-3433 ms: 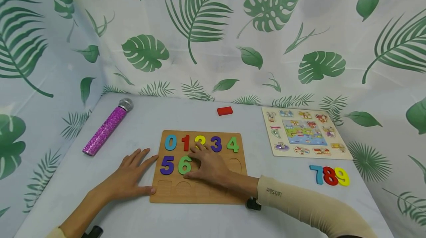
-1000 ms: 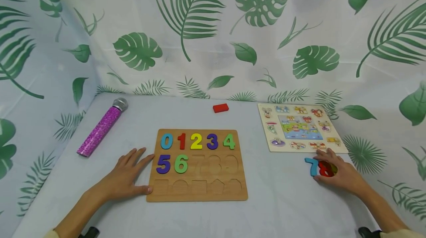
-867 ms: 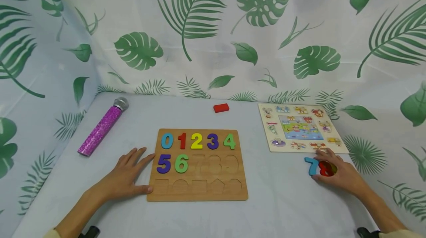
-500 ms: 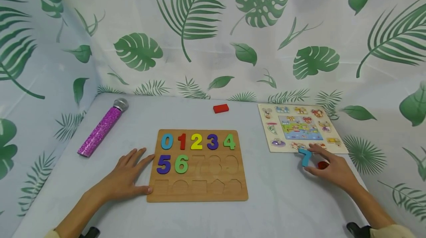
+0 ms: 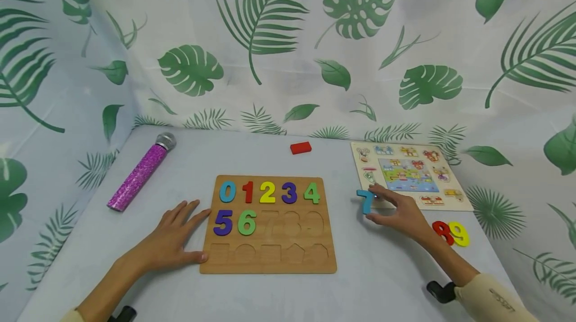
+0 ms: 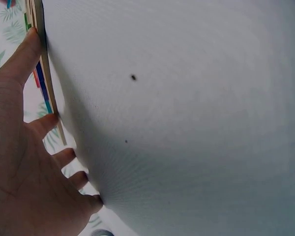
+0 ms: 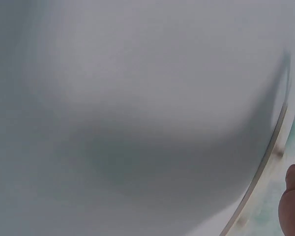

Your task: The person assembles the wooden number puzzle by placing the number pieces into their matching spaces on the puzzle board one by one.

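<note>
While purple glitter mic [image 5: 140, 172] lies far left on table [image 5: 382, 277], left hand [image 5: 168, 242] rests flat, fingers spread and straight, holding nothing, thumb and fingertips touching left edge of wooden number board [image 5: 268, 262]. Board has 0-6 seated; 7, 8, 9 slots empty. Red block [image 5: 300, 148] sits behind board. Right hand [image 5: 405, 214] pinches blue 7 [image 5: 366, 201] w/ fingertips, between board and picture puzzle [image 5: 411, 174]. Red 8 [image 5: 443, 232] and yellow 9 [image 5: 461, 234] lie on table to right of hand.
</note>
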### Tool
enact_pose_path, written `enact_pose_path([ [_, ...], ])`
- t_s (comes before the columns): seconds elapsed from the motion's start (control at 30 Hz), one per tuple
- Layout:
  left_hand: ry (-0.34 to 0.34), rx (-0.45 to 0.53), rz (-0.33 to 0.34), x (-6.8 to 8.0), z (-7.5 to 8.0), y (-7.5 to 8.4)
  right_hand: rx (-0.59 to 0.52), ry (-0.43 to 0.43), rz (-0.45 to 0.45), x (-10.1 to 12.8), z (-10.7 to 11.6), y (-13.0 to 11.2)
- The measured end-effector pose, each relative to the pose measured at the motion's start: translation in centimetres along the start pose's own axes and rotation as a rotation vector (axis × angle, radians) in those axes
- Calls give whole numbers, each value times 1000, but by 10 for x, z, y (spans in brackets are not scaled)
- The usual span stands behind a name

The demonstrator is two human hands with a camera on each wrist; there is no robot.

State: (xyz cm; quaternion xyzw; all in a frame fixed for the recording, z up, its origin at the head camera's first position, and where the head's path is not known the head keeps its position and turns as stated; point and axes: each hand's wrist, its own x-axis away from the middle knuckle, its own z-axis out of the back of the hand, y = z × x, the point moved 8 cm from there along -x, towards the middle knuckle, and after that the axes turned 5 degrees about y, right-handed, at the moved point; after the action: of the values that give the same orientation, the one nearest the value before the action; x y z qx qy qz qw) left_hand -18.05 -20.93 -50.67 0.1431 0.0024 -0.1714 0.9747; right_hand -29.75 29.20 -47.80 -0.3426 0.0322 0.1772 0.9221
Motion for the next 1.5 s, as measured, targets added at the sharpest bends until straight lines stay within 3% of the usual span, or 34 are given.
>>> enact_pose_path([
  [0.23, 10, 4, -4, 1, 0, -1, -3, -46, 152, -27, -45, -46],
  [0.57, 1, 1, 5, 2, -1, -1, -70, -123, 309, -44, -105, -108],
  [0.87, 1, 5, 7, 1, 0, -1, -52, -176, 329, -50, -141, -137],
  [1.23, 6, 8, 3, 0, 1, -1, -33, -185, 292, -38, -160, -154],
  [1.5, -3, 2, 20, -1, -2, -2, 97, -152, 239, -28, -170, -158],
])
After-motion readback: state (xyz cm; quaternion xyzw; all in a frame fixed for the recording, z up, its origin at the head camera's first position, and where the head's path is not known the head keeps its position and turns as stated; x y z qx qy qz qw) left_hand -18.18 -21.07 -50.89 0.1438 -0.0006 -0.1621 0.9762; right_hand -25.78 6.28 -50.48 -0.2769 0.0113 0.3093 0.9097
